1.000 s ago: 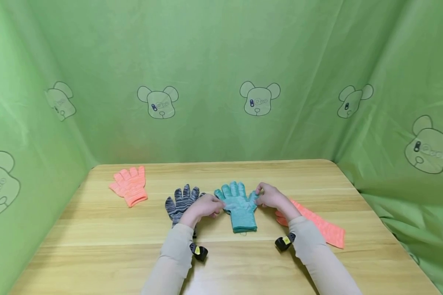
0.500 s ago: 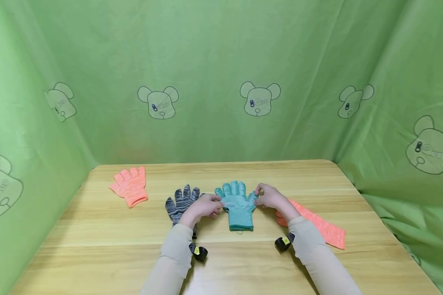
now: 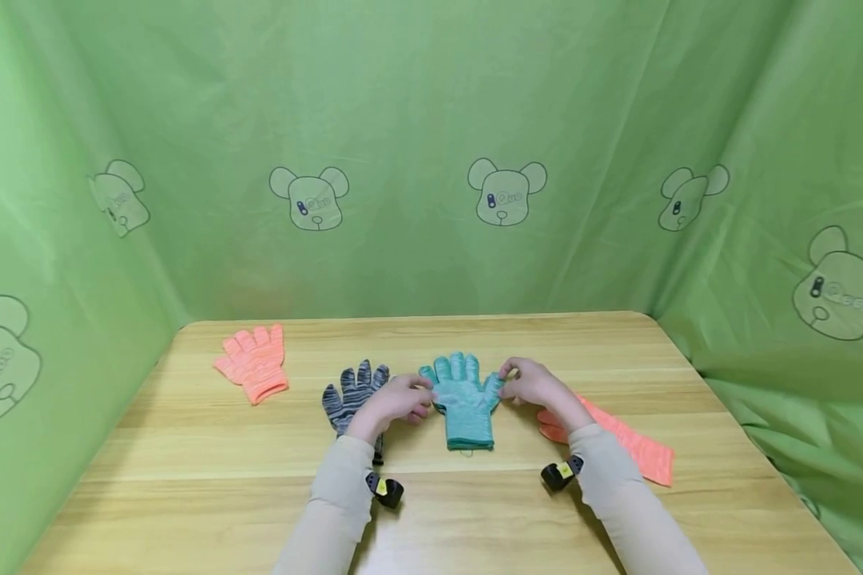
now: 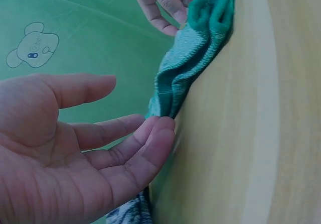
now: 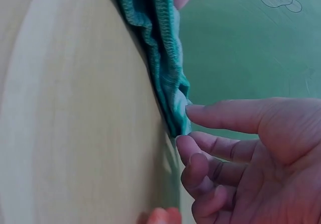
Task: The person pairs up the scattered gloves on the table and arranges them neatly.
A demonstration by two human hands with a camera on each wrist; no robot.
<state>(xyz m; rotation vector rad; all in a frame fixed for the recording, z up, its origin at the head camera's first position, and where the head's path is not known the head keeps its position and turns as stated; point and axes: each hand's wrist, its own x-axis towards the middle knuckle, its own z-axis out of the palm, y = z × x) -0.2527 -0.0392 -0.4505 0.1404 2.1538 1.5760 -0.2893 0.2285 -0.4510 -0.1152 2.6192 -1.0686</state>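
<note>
A teal knit glove (image 3: 467,407) lies in the middle of the table, its fingers pointing away and its cuff toward me. In the left wrist view, two layers of its fabric show along the side. My left hand (image 3: 397,399) touches the glove's left edge with extended fingertips, the thumb held apart. On the other side, my right hand (image 3: 535,383) lightly pinches the glove's thumb; in the right wrist view its thumb (image 5: 220,114) meets the fabric above the curled fingers. A dark grey striped glove (image 3: 348,399) is partly hidden under my left hand and forearm.
An orange glove (image 3: 255,363) lies at the far left of the wooden table (image 3: 208,495). More orange gloves (image 3: 636,439) lie partly beneath my right forearm. Green curtains (image 3: 403,271) with bear-head drawings surround the table. Each wrist carries a black camera.
The teal glove's cuff has shifted slightly left and away from me, then stays put. My right hand has moved a little to the right at the glove's thumb. The left hand has barely moved.
</note>
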